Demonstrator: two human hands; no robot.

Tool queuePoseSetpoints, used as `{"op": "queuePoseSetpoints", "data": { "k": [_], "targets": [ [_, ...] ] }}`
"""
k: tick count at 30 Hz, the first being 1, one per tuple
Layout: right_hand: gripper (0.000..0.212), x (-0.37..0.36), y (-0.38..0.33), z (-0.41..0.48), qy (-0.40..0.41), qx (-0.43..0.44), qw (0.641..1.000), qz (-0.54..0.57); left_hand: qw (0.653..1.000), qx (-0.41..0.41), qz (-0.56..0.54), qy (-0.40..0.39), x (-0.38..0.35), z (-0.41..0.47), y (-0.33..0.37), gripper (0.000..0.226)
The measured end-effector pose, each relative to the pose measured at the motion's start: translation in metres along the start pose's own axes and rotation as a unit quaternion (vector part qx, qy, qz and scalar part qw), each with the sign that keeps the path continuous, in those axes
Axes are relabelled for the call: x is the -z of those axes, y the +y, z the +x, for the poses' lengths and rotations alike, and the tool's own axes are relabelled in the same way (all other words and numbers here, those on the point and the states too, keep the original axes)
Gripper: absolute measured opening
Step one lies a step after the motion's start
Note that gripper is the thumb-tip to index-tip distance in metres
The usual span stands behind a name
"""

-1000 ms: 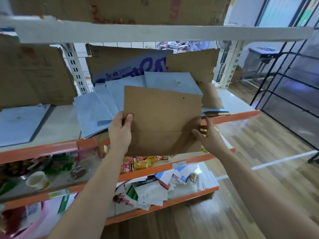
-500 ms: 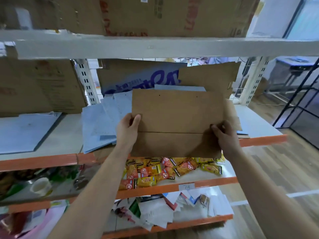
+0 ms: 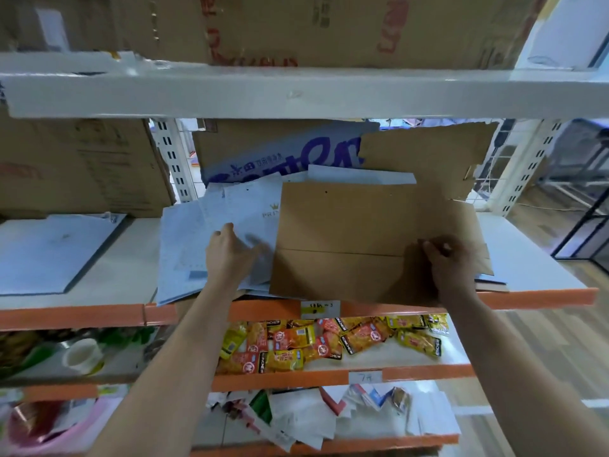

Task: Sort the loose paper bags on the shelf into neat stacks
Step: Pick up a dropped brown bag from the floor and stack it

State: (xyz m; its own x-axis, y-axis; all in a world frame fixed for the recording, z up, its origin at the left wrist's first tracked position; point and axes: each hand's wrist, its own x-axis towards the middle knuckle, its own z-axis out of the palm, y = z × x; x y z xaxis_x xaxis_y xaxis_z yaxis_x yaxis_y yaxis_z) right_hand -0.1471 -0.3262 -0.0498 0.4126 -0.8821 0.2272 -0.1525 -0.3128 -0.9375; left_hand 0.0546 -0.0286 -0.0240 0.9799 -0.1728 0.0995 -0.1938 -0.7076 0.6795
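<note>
- I see the flat brown paper bag (image 3: 346, 242) lying at the middle of the white shelf board with an orange front lip (image 3: 543, 296). Its near edge hangs just over that lip, and a crease runs across it.
- My right hand (image 3: 451, 262) pinches the bag's right edge with its fingers curled tight around the paper.
- My left hand (image 3: 227, 255) rests on the loose pale blue paper bags (image 3: 184, 252) just left of the brown one. Its fingers are loose and slightly blurred, and they hold nothing.
- The pale bags fan out untidily, and some run under the brown bag.
- A neat pile of pale blue sheets (image 3: 49, 252) lies well apart on the far left.
- A torn brown cardboard sheet (image 3: 428, 153) leans behind the heap.
- Yellow and orange snack packets (image 3: 329, 341) fill the shelf below.
</note>
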Motion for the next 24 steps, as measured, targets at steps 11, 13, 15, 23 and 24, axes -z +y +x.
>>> {"op": "queuePoseSetpoints", "data": {
  "k": [11,13,15,23,24],
  "targets": [
    [0.013,-0.017,0.006,-0.003,0.001,0.004,0.999,-0.054,0.990,0.024,-0.133,-0.047,0.005,0.031,-0.010,0.025],
    [0.011,-0.020,0.003,-0.003,0.007,-0.003,0.999,-0.039,0.980,0.004,-0.196,-0.032,0.009,0.032,-0.012,0.024],
    [0.010,-0.026,-0.004,-0.005,0.013,0.000,1.000,-0.025,0.971,-0.007,-0.239,-0.004,0.014,0.030,-0.015,0.024],
    [0.012,-0.074,-0.031,-0.020,-0.055,0.019,0.998,0.011,0.971,-0.027,-0.185,0.147,0.056,0.025,-0.064,0.027],
    [0.011,-0.081,-0.035,-0.024,-0.064,0.019,0.998,0.017,0.973,-0.027,-0.163,0.158,0.063,0.024,-0.073,0.029]
  ]
}}
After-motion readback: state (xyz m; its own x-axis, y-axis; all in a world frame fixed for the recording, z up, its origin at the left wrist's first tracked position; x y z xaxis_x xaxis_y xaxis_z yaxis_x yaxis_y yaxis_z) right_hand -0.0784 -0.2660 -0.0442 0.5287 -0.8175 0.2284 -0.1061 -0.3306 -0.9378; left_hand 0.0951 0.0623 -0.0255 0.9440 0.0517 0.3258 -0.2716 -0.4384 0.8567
